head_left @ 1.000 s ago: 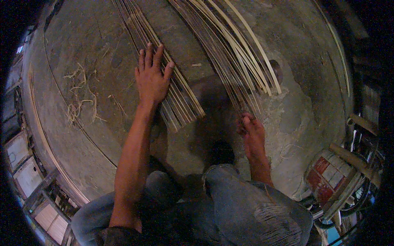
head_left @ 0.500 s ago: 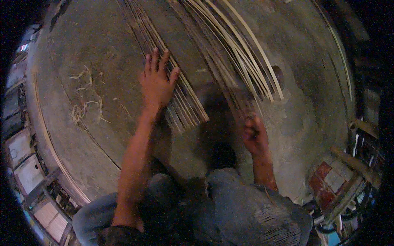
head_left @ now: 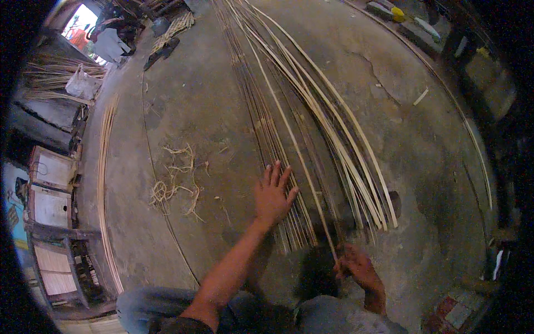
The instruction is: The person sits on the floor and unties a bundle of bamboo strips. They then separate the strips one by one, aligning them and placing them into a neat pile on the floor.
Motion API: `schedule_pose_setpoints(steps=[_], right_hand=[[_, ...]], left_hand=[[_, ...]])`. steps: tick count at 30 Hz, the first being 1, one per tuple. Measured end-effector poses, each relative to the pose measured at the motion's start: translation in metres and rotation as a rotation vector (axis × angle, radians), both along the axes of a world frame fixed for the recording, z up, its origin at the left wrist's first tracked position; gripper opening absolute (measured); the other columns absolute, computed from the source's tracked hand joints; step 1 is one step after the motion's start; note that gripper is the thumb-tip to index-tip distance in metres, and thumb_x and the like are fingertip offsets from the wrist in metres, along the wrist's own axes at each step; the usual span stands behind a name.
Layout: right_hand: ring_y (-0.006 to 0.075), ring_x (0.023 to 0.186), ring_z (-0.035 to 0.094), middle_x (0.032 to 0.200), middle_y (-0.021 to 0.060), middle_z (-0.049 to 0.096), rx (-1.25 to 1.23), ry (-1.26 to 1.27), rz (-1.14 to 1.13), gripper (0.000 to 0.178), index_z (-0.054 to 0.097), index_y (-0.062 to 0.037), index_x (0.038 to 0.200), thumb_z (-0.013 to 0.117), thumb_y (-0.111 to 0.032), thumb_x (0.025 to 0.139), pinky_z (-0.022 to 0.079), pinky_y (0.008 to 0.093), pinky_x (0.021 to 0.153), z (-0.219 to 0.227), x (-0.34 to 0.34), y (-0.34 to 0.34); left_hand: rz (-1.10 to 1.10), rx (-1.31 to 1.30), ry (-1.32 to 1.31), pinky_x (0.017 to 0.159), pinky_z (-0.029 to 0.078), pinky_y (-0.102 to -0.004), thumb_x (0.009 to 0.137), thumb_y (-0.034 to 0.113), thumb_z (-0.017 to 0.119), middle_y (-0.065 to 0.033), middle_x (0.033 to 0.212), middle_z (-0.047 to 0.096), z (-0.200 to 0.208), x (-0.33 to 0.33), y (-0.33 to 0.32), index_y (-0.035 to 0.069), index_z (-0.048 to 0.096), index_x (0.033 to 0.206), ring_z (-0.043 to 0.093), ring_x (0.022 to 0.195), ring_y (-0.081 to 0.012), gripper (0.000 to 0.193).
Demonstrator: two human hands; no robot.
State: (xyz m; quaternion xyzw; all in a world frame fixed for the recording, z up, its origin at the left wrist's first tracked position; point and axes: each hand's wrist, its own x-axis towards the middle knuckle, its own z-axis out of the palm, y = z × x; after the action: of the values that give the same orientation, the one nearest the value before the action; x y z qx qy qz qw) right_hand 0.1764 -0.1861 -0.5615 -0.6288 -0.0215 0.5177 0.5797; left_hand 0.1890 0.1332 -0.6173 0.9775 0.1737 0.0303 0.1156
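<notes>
My left hand lies flat with fingers spread on a bundle of thin brown bamboo strips. The lower ends of that bundle show below the palm. Closer to me, my right hand is closed around the near end of one long pale bamboo strip. This strip runs away from me up the floor, between the brown bundle and a group of wider pale strips on the right. Several darker strips lie beneath and beside it, and their near ends are lost in shadow by my right hand.
A tangle of pale fibre scraps lies on the concrete floor to the left. Farther left runs a long bundle of strips, beside wooden frames with pale panels. A white sack stands at far left.
The view has tilted up, showing more of the far floor. A single pale strip now stands apart from the brown bundle, its end in my right hand. My left hand stays flat on the bundle.
</notes>
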Motion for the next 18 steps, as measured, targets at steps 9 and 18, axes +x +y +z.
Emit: schedule_pose_setpoints(steps=[9,18], right_hand=[[0.0081,0.055,0.051,0.067,0.0002,0.055,0.301,-0.208,-0.374,0.04,0.052,-0.0039,0.126,0.055,-0.029,0.094,0.039,0.0225,0.042,0.009,0.022,0.049],[0.0111,0.057,0.053,0.065,0.002,0.055,-0.399,-1.415,-0.067,0.032,0.06,0.0,0.114,0.05,-0.024,0.095,0.041,0.028,0.053,0.015,0.073,0.027]], left_hand=[[-0.002,-0.008,0.02,0.106,0.025,-0.0575,0.091,0.052,0.046,-0.0055,0.157,0.017,0.0,0.002,-0.005,0.022,0.032,0.146,0.02,0.142,-0.0308,0.064],[0.003,-0.025,0.002,0.108,0.024,-0.059,0.091,0.053,0.045,-0.0041,0.156,0.017,0.004,0.006,-0.009,0.025,0.029,0.147,0.017,0.143,-0.0304,0.064]])
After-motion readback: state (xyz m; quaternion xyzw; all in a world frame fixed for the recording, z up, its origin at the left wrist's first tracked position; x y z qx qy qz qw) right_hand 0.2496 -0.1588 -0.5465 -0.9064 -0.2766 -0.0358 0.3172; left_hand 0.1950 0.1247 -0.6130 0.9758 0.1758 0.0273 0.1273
